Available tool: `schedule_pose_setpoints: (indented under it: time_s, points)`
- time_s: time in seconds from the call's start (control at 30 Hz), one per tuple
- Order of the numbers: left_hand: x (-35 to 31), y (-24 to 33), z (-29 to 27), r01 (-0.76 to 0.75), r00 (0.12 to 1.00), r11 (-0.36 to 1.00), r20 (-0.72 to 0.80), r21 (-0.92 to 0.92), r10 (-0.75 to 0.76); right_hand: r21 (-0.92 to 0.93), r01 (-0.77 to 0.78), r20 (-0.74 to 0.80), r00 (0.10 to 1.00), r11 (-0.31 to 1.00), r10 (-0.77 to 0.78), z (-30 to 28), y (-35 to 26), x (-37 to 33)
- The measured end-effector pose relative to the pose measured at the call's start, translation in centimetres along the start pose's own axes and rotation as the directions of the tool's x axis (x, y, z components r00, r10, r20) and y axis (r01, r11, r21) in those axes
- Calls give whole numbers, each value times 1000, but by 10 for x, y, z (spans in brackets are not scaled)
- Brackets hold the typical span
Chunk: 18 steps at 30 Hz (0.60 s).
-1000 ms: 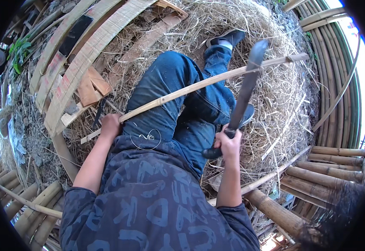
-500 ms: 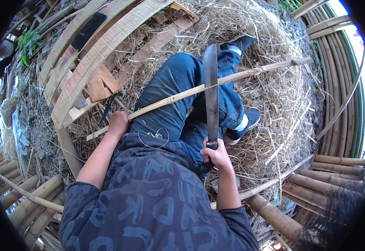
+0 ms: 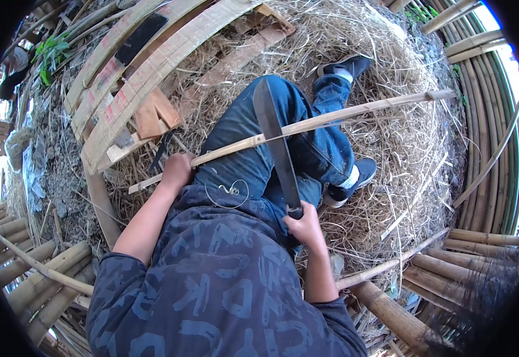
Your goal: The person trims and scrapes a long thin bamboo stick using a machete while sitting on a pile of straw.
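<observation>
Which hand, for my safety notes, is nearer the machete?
Right. The right hand grips the machete; the left hand, holding the bamboo strip, is apart from it, to its left.

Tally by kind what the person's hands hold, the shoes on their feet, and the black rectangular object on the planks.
Machete, in the right hand: 1
Bamboo strip, in the left hand: 1
Shoes: 2
Black rectangular object, on the planks: 1
Total: 5

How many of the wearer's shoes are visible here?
2: one dark shoe beyond the bamboo strip, the other shoe on its near side, right of the machete.
</observation>
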<state>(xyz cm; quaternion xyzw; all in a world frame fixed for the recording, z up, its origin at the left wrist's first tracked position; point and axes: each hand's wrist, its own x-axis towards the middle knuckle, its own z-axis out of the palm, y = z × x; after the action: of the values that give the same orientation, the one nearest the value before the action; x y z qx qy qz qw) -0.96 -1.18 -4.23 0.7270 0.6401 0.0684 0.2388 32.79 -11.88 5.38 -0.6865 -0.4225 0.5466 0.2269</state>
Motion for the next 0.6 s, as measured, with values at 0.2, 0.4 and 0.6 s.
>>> schedule_pose_setpoints:
  time_s: [0.2, 0.4, 0.6]
  points:
    - [-3, 2, -3, 27, 997, 1000, 66, 13, -27, 235, -176, 267, 957, 956, 110, -9, -2, 4]
    - [-7, 1, -5, 36, 997, 999, 68, 31, -38, 330, -168, 303, 951, 929, 64, -23, -7, 5]
    - [-2, 4, -6, 110, 984, 993, 135, 49, -116, 503, 43, -93, 996, 863, 4, -17, -7, 8]
